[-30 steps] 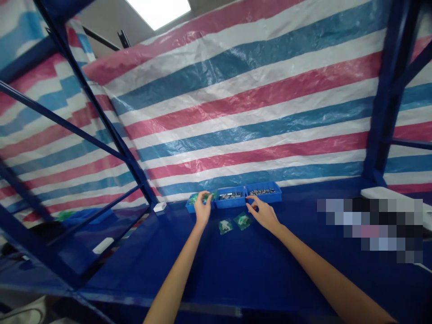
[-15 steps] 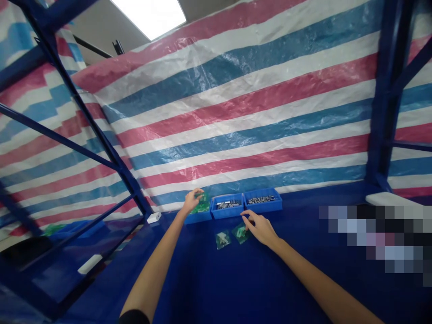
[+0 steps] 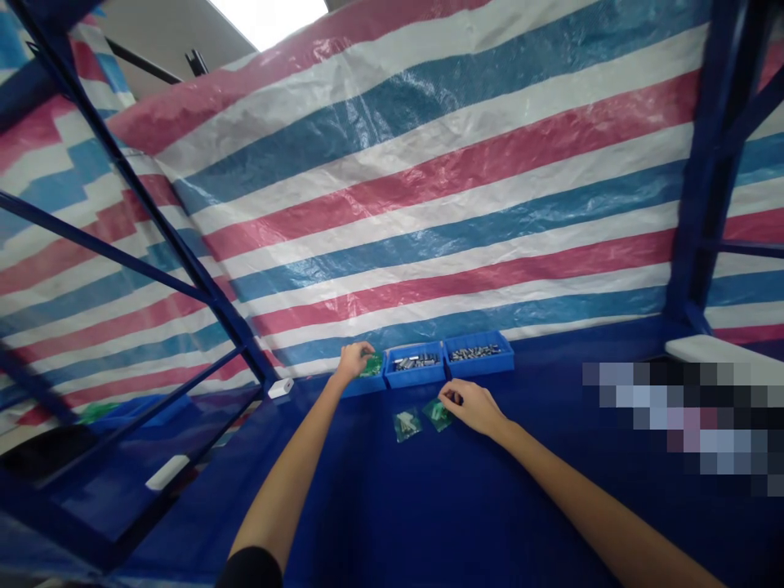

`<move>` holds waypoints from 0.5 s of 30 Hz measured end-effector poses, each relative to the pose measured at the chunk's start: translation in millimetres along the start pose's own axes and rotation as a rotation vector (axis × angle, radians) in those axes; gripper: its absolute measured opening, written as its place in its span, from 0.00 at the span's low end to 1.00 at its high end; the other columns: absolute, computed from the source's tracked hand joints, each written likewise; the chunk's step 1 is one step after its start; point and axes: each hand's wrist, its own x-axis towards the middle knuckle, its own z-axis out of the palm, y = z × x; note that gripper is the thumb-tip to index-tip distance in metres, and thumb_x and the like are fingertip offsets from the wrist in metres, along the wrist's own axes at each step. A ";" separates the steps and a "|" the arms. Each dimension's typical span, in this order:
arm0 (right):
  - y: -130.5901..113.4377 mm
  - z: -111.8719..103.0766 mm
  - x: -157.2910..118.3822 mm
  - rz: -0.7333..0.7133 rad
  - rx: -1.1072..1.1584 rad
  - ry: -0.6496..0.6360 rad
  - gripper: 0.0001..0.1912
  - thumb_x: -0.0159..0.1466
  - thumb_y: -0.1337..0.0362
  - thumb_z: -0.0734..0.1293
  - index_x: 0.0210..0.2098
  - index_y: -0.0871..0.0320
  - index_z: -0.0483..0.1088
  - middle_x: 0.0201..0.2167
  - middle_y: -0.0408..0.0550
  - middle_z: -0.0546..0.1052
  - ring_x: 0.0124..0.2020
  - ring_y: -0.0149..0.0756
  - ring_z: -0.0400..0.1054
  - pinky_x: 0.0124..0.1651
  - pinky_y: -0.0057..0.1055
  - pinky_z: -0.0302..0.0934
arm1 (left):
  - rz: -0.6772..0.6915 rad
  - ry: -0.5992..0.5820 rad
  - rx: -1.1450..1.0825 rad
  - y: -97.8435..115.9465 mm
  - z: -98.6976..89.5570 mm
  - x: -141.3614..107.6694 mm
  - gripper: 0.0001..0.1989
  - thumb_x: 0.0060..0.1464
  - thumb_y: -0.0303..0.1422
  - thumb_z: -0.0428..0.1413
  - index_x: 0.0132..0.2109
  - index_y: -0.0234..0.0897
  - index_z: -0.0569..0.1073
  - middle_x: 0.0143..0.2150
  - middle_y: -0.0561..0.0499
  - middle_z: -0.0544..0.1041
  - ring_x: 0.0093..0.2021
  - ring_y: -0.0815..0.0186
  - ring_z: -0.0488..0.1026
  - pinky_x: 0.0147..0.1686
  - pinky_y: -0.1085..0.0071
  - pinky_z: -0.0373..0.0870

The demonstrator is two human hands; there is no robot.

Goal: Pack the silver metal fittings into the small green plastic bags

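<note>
My left hand [image 3: 356,360] reaches over the left blue bin, its fingers closed at the green plastic bags [image 3: 372,365] inside; the fingertips are partly hidden. Down on the table, my right hand [image 3: 474,406] has its thumb and forefinger pinched at the right edge of a small clear-green bag [image 3: 437,413] with pale parts in it. Just left of that lies a similar bag [image 3: 407,424] with whitish pieces, touched by neither hand.
The left bin [image 3: 366,387], a middle bin [image 3: 416,376] of metal pieces and a right bin [image 3: 481,364] of small metal parts line the back of the blue table [image 3: 392,506]. A white block [image 3: 280,388] sits left. Blue frame posts [image 3: 226,314] and striped sheeting [image 3: 429,196] surround the table.
My right hand's thumb and fingers have come together at the bag's edge. My left hand's fingers have curled in over the green bags. The view has shifted slightly.
</note>
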 end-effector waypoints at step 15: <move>5.9 3.7 -2.0 -0.009 -0.073 -0.053 0.25 0.52 0.47 0.67 0.45 0.51 0.70 0.44 0.48 0.71 0.47 0.41 0.64 0.49 0.38 0.56 | -0.033 -0.084 0.069 12.4 -0.2 -11.9 0.18 0.54 0.46 0.47 0.39 0.39 0.74 0.40 0.46 0.78 0.44 0.53 0.71 0.51 0.55 0.55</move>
